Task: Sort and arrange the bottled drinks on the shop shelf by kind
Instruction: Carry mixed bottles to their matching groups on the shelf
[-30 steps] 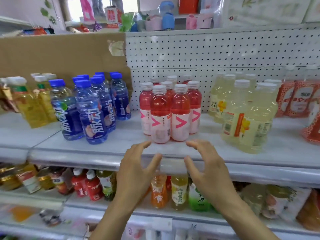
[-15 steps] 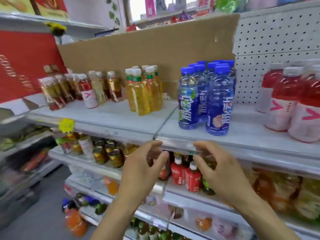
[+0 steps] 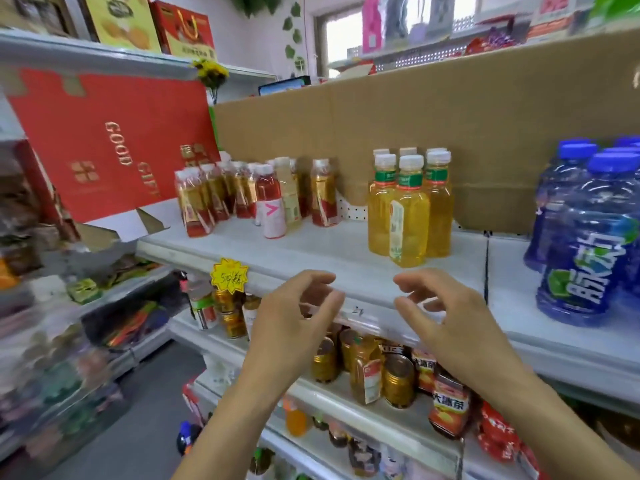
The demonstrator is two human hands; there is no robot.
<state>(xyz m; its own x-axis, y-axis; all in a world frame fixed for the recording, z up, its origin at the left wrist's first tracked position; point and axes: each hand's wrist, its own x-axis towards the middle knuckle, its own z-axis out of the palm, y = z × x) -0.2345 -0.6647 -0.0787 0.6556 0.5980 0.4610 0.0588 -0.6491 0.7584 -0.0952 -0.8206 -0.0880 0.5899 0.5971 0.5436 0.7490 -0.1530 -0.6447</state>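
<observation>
On the white shelf (image 3: 339, 268) stand several yellow bottles with green collars (image 3: 408, 216) in a tight group. To their left is a cluster of amber bottles with red labels (image 3: 214, 199). Among these stands one red bottle with a pink V label (image 3: 272, 206) and one pale yellow bottle (image 3: 289, 195). Blue bottles (image 3: 585, 244) fill the right edge. My left hand (image 3: 294, 327) and my right hand (image 3: 446, 320) hover in front of the shelf edge, fingers loosely curled, holding nothing and touching no bottle.
A brown cardboard sheet (image 3: 433, 126) backs the shelf. A red gift box (image 3: 114, 140) leans at the left end. A yellow price tag (image 3: 228, 275) hangs on the shelf edge. Cans and cartons (image 3: 381, 368) crowd the lower shelf. The aisle floor (image 3: 114, 438) lies at lower left.
My view has swung left along the shelf, from the red V bottles past the blue ones to the yellow and amber ones. Both hands stay raised and empty in front of me.
</observation>
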